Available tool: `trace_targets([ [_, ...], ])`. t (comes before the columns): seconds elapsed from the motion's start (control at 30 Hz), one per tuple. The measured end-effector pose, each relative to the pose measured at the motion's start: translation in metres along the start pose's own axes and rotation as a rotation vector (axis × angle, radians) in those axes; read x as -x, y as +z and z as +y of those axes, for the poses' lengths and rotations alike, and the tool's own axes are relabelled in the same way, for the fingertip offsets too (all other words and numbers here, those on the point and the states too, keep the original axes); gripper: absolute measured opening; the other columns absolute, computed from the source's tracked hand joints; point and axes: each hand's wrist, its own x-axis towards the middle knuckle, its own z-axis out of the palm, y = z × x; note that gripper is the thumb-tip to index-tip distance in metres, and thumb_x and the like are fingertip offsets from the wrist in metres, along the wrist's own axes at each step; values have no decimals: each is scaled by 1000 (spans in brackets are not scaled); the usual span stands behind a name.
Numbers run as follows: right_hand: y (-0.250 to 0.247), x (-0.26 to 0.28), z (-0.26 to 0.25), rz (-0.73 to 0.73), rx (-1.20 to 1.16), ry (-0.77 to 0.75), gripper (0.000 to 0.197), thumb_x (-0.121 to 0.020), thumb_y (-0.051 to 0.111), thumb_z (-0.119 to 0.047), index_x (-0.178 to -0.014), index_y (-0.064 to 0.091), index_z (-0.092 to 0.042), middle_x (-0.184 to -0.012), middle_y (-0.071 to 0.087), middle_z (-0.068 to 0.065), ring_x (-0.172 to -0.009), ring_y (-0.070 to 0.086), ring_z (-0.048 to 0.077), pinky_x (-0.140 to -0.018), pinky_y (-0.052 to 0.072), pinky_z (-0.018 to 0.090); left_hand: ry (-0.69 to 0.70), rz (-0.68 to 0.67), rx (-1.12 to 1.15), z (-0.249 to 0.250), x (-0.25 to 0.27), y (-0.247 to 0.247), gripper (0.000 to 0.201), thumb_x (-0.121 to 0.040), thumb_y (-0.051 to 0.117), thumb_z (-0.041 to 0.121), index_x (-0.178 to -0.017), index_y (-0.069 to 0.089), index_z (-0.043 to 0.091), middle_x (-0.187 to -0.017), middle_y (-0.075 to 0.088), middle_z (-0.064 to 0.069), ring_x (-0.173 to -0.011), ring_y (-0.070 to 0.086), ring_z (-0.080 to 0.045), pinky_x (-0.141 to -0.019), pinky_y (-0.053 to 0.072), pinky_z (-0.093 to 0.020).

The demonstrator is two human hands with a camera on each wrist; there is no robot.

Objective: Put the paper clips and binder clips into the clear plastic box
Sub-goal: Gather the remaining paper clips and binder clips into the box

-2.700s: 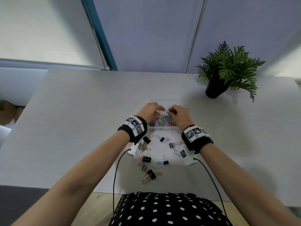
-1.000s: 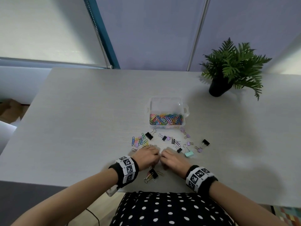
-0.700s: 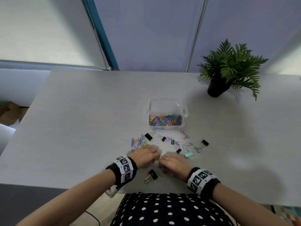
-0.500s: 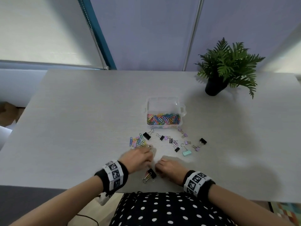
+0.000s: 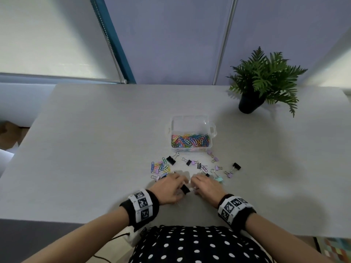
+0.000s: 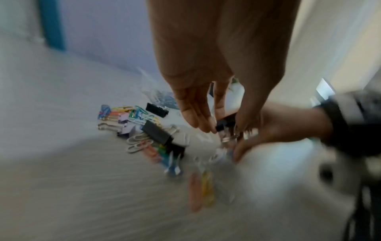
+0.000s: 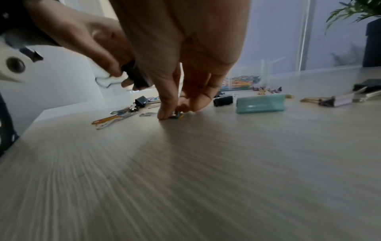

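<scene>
The left hand (image 5: 171, 188) gripped a black binder clip (image 5: 185, 189); the right hand (image 7: 181, 99) pinched paper clips (image 7: 176, 116) off the counter (image 5: 95, 149). Better, I judged, to secure both before lifting toward the clear plastic box (image 5: 190, 126).

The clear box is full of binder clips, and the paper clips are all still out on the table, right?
Not quite. The head view shows the clear plastic box holding colourful paper clips, not binder clips. The binder clips still lie on the table, beside a small heap of loose paper clips.

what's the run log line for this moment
left hand: holds black binder clip | right hand: pinching small clips off table | clear plastic box: open, paper clips inside
</scene>
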Motion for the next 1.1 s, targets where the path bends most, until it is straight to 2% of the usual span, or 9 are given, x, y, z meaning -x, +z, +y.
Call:
trace_targets([
  [0.1,0,-1,2,27,-32,8,25,-83,59,-13,-107,51,-12,-114,55,5,-108,46,21,-73,28,26,-29,10,328,-10,-8,-17,36,-86,61,20,-121,52,23,-108,61,-3,-92,58,-11,-88,46,-20],
  [0.23,1,-3,2,-1,-15,-11,15,-80,58,-8,-95,55,-9,-109,55,8,-108,45,25,-75,31,31,-92,77,527,-22,-24,-30,35,-86,63,14,-118,55,24,-112,63,2,-99,61,-16,-83,49,-17],
  [0.37,1,-2,0,-3,25,-36,12,-81,55,-8,-93,54,-9,-109,55,8,-109,44,23,-68,26,29,-100,195,295,-16,-51,-34,40,-86,61,12,-125,52,15,-128,58,-6,-117,55,-20,-97,37,-20],
  [0.5,1,-1,2,-9,11,-37,15,-80,56,-9,-95,52,-12,-110,56,6,-107,46,23,-71,29,30,-12,131,144,-4,-61,-32,55,-88,58,10,-139,38,15,-133,53,-12,-117,55,-24,-101,36,-25],
  [0.63,-1,4,5,5,-62,-16,20,-81,58,-10,-101,53,-12,-112,55,5,-105,50,22,-73,38,31,170,159,-28,-6,-36,-27,31,-92,51,12,-123,55,14,-126,58,-5,-109,58,-19,-96,43,-25],
  [0.73,-4,4,3,20,-110,-21,23,-84,56,-11,-107,54,-13,-115,56,3,-108,49,19,-79,38,29,353,69,-212,-18,-5,-16,22,-79,69,11,-99,65,17,-102,65,1,-86,65,-10,-74,56,-19],
  [0.8,-4,0,0,13,-124,-35,25,-84,56,-11,-110,54,-12,-116,56,4,-111,48,18,-84,38,29,385,17,-358,-27,10,-4,31,-60,83,24,-84,65,27,-84,64,11,-70,63,-2,-47,44,-10],
  [0.87,-3,-6,-6,9,-129,-58,26,-83,56,-7,-108,54,-11,-115,56,6,-111,48,21,-84,36,28,383,-12,-454,-29,17,4,39,-50,85,37,-83,65,32,-80,61,14,-67,60,1,-39,36,-12],
  [1.1,-3,-13,-16,-62,-4,-75,22,-79,58,-7,-100,53,-6,-108,51,14,-104,47,27,-77,41,38,373,22,-477,-32,4,37,51,-48,83,33,-91,59,21,-87,62,5,-78,64,-11,-62,54,-20],
])
